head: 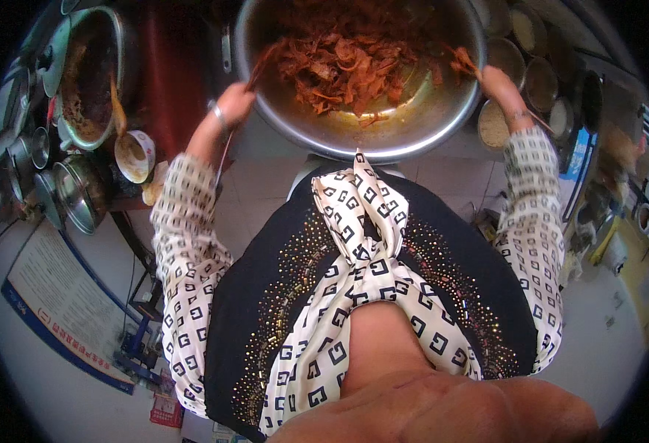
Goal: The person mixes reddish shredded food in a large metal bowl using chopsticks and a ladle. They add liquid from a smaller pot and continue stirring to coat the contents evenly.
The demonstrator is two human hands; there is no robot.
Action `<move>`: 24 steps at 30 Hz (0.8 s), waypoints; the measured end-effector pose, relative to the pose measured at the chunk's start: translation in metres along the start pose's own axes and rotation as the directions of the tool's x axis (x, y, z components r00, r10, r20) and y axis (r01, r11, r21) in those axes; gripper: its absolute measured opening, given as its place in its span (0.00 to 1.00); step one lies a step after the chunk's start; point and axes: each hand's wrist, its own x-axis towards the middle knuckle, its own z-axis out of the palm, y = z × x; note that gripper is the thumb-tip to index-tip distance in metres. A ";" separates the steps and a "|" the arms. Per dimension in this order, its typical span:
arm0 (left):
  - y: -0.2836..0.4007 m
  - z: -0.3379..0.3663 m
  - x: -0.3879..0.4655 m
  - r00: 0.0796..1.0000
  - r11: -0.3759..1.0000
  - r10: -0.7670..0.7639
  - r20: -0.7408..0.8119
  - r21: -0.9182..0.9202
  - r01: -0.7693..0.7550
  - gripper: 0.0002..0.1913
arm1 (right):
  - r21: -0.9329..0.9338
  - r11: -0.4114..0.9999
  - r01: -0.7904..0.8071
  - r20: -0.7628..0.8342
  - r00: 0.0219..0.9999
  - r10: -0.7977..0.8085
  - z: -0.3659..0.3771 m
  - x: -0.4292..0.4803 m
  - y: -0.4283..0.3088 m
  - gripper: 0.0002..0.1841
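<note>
A large steel basin (346, 145) lies before me, holding a heap of red-brown, oily food strips (352, 72). My left hand (237, 104) is closed at the basin's left rim around thin sticks (225, 155), probably chopsticks, whose rear ends run back past the wrist. Dark red tips or strips reach from it over the rim. At the right rim my right hand (500, 88) grips another thin stick or pair (540, 121), with a reddish clump (462, 60) at its front end. Motion blur hides the exact grip of both hands.
Left of the basin stand a big oval pot (118, 33) with dark sauce and a wooden-handled tool (117, 108), a patterned bowl (135, 156) and metal pans (78, 194). Several round containers, one with tan powder (492, 124), crowd the right side.
</note>
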 end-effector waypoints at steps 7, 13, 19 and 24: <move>0.080 0.004 0.119 0.952 0.922 0.299 -0.067 0.277 -0.270 0.14 | 0.071 0.888 0.455 -0.324 0.852 -0.411 -0.071 0.060 -0.123 0.12; 0.033 -0.037 -0.022 0.963 0.845 0.135 0.231 0.480 -0.234 0.09 | -0.061 0.950 0.305 -0.040 0.951 -0.307 -0.047 0.018 -0.049 0.23; 0.027 -0.024 -0.015 0.993 0.825 -0.047 0.109 0.565 -0.023 0.12 | -0.101 0.973 0.207 0.072 0.977 -0.200 -0.005 0.026 0.003 0.23; 0.033 0.016 0.066 0.971 0.867 0.188 0.145 0.440 -0.234 0.13 | 0.076 0.935 0.346 -0.180 0.927 -0.328 0.003 0.062 -0.111 0.22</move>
